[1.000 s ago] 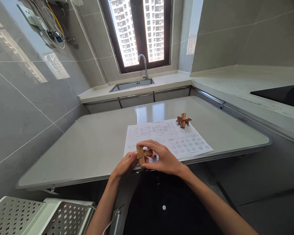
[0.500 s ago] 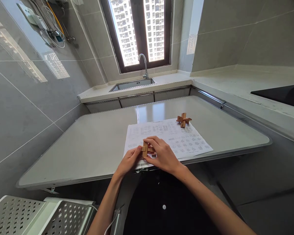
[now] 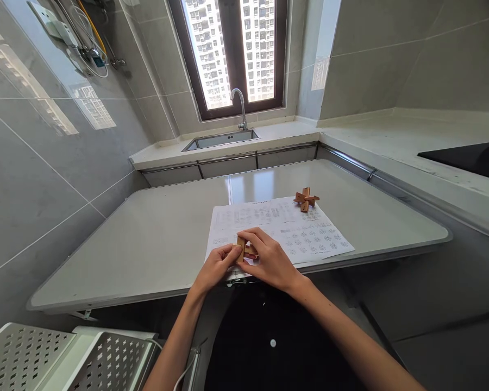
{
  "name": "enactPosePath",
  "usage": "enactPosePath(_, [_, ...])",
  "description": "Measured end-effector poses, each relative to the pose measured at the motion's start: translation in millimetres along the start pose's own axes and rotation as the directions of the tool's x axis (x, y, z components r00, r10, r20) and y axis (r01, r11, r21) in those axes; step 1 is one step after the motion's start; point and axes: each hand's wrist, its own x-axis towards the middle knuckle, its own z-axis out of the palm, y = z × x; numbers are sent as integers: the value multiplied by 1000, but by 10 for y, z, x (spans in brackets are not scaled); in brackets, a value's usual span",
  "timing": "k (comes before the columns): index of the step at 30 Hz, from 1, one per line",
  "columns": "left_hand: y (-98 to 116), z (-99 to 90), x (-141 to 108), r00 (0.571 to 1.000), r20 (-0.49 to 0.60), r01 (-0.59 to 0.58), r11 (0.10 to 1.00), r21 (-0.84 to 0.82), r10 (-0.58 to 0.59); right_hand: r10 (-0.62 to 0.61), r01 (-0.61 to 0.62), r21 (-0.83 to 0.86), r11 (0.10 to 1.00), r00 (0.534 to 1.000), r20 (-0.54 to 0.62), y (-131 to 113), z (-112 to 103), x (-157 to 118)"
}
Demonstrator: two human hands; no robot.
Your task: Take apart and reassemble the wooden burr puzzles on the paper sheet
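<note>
Near the table's front edge, my right hand grips a small wooden puzzle made of crossed light-brown blocks. My left hand pinches the puzzle's left side, its thumb and fingers covering part of it. Reddish parts show between the fingers of my right hand. Under both hands lies a white printed sheet with rows of small diagrams. A second, brown wooden puzzle, star-shaped, sits on the sheet's back right corner.
The pale table stands before a counter with a sink and faucet. A black cooktop is on the right counter. White perforated racks stand at lower left.
My left thumb and fingers have moved slightly right and now cover the left block of the puzzle. My right hand keeps its grip with little movement.
</note>
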Motion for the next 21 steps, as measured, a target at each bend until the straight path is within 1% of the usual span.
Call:
enactPosePath(3, [25, 16, -4, 1000, -26, -9, 1000, 26, 10, -10, 10, -1, 1000, 1000, -4, 9, 17, -13])
enactPosePath(7, [51, 32, -9, 1000, -29, -1, 1000, 30, 2, 2, -2, 2, 1000, 1000, 9, 7, 21, -15])
enactPosePath(9, [53, 35, -11, 999, -35, -6, 1000, 22, 7, 19, -20, 23, 1000, 999, 40, 4, 8, -16])
enactPosePath(12, [34, 35, -7, 999, -41, 23, 1000, -13, -23, 68, -78, 101, 992, 993, 102, 21, -49, -30])
enactPosePath(13, [20, 33, -2, 998, -61, 32, 999, -23, -33, 91, -104, 127, 986, 990, 108, 37, -79, -39])
enactPosePath(15, [-15, 26, 14, 991, -133, 29, 999, -27, -32, 139, -150, 152, 977, 987, 81, 86, -149, -59])
enactPosePath(17, [-54, 19, 33, 979, -206, 1, 1000, -23, -6, 176, -178, 133, 975, 984, 29, 153, -214, -80])
enactPosePath(18, [-71, 16, 42, 974, -225, -13, 1000, -22, 7, 190, -190, 111, 975, 982, 16, 189, -237, -91])
enactPosePath(19, [-87, 15, 50, 972, -234, -25, 999, -23, 19, 200, -201, 85, 976, 980, 20, 226, -250, -102])
enactPosePath(21, [-111, 16, 60, 972, -233, -47, 998, -43, 35, 213, -215, 23, 976, 974, 73, 297, -243, -125])
